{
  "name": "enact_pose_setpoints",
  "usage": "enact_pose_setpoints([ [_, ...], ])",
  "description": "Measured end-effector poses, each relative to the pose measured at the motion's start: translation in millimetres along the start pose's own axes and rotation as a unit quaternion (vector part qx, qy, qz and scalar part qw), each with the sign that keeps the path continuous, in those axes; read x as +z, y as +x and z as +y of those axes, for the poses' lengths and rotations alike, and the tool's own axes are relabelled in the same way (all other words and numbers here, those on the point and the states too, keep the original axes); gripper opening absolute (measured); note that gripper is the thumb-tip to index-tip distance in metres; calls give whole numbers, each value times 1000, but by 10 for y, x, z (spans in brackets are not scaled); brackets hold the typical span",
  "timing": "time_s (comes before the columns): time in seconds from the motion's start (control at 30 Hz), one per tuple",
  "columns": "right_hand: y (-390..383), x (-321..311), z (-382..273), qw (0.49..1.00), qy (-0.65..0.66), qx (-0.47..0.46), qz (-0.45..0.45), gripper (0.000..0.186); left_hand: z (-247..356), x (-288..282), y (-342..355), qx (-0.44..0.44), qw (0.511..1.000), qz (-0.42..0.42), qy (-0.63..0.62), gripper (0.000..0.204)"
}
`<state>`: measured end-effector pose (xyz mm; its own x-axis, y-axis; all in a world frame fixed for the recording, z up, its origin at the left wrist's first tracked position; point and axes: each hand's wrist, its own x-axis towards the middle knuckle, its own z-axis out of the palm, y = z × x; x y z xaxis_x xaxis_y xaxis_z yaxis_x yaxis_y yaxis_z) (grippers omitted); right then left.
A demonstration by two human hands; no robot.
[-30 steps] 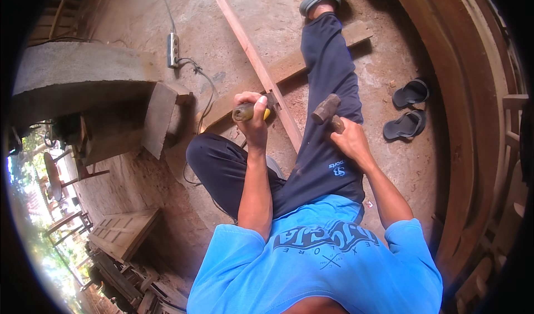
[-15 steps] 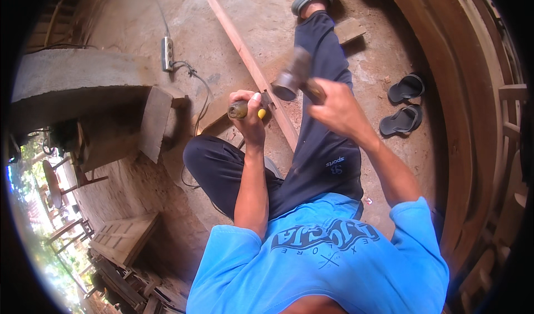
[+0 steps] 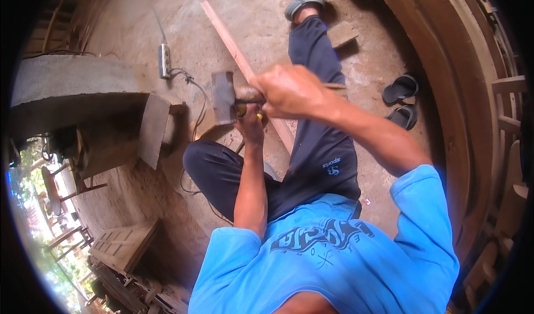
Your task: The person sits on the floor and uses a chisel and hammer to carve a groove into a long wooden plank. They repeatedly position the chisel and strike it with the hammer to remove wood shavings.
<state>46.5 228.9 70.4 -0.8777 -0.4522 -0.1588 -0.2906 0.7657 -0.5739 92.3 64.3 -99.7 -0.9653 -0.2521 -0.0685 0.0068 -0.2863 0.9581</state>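
Note:
My right hand (image 3: 292,91) is closed round the wooden handle of a hammer. The hammer's dark metal head (image 3: 223,98) is over the butt of a chisel (image 3: 241,109); whether they touch, I cannot tell. Below it, my left hand (image 3: 252,127) grips the chisel, partly hidden by the hammer and my right hand. The chisel's blade is out of sight. A long, narrow strip of wood (image 3: 229,38) slants across the floor under my hands, its near end beside my outstretched right leg (image 3: 322,86).
A wooden board (image 3: 342,34) lies crosswise under the strip and my leg. On the left, a power strip (image 3: 163,62) trails a cable near a raised ledge (image 3: 78,77). Black sandals (image 3: 399,90) rest at right, beside large brown timber (image 3: 445,52).
My right hand has swung the hammer left and across, from above my right leg to over the chisel butt. My left hand has stayed nearly in place, still gripping the chisel.

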Motion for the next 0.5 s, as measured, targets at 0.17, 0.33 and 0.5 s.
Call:
enact_pose_setpoints([
  [0.17,-53,-461,-148,968,140,-150,147,23,-119,81,142,204,975,-42,79,31],
  [0.33,-59,-212,-164,970,145,-160,108,23,-199,72,80,125,991,-2,51,33],
  [0.5,34,208,111,998,-19,-11,51,20,-49,99,112,2,1000,-12,7,17],
])
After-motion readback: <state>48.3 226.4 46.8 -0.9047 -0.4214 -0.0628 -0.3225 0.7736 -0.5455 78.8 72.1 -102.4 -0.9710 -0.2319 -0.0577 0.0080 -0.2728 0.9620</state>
